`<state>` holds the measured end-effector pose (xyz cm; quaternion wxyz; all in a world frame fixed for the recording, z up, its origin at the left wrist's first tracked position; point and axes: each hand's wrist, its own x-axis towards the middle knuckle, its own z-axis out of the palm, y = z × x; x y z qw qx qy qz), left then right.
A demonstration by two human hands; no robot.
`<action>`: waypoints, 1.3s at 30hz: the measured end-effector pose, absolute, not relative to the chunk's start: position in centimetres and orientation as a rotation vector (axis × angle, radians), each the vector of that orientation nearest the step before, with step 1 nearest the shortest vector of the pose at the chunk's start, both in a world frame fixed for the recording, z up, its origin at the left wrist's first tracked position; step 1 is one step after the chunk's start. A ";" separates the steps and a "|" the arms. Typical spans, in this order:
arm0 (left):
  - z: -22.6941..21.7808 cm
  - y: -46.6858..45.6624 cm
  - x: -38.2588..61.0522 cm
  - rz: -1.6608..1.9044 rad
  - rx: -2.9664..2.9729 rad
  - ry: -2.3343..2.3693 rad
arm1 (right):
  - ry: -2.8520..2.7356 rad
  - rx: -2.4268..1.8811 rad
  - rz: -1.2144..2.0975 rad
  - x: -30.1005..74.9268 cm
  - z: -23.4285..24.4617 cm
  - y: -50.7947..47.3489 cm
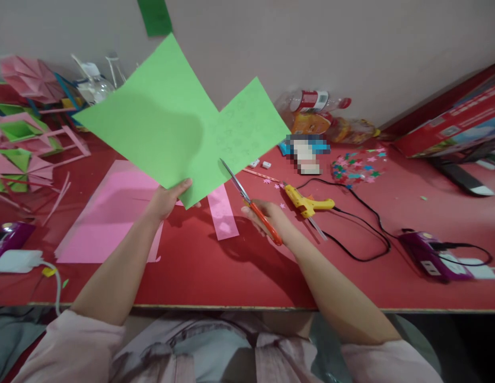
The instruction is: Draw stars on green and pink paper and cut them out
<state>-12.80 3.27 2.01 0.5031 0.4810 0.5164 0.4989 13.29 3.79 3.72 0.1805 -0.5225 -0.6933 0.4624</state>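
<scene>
Raised above the red table is a large sheet of green paper (159,111), with a notch in its upper edge and faint marks on its right part. My left hand (172,196) pinches its bottom corner, thumb on top. Orange-handled scissors (265,221) are gripped in my right hand (267,213), their blades lying over the lower right edge of the green paper and looking nearly closed. Beneath the sheet, a narrow pink strip (224,221) lies on the table. To the left rests a stack of pink paper (112,223), partly covered by my left forearm.
A yellow glue gun (307,202) with a black cord lies at right, near a purple power strip (435,255). Plastic bottles (311,101) and star confetti (361,165) are behind it. Pink and green paper crafts (24,133) crowd the left. A red box (455,117) leans far right.
</scene>
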 end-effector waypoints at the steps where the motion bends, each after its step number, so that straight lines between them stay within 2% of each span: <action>1: 2.1 3.1 -12.7 1.165 1.176 1.250 | -1.986 -1.480 1.279 13.2 3.9 3.7; 32: 2.5 1.7 -11.3 0.898 1.132 1.264 | -1.787 -1.333 1.284 12.2 3.0 2.7; 39: 1.4 1.9 -11.5 1.013 1.152 1.287 | -1.776 -1.345 1.246 12.0 3.8 2.3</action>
